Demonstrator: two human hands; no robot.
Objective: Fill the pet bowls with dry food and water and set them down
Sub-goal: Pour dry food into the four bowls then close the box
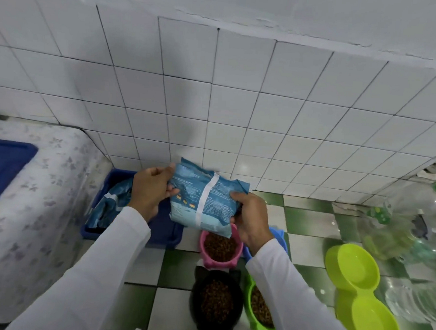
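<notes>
A green-and-white checkered floor (308, 221) fills the lower part of the frame, meeting a wall of white tiles (241, 102) that takes up the whole upper half. At the left edge stands a bulky form under a pale flowered cover (37, 179), with something dark blue (2, 169) lying on top. Clear plastic bottles (412, 227) crowd the right edge.

Both hands, in long white sleeves, hold a blue bag of dry food (204, 199) at the centre of the frame. The left hand (151, 186) pinches the bag's upper left corner, fingers curled round it. The right hand (249, 217) grips the bag's right side, fingers wrapped over the edge. The bag hangs just above a pink bowl (206, 261) heaped with brown kibble.

Below the pink bowl sit a black bowl (216, 302) and, just right of it, a green bowl (253, 315), both holding kibble. A blue bowl (279, 237) peeks out behind the right wrist; what it holds is hidden. At lower right lies a lime-green double bowl (362, 296). Left of centre, a dark blue tray (166, 235) against the wall carries another blue bag (112, 204).
</notes>
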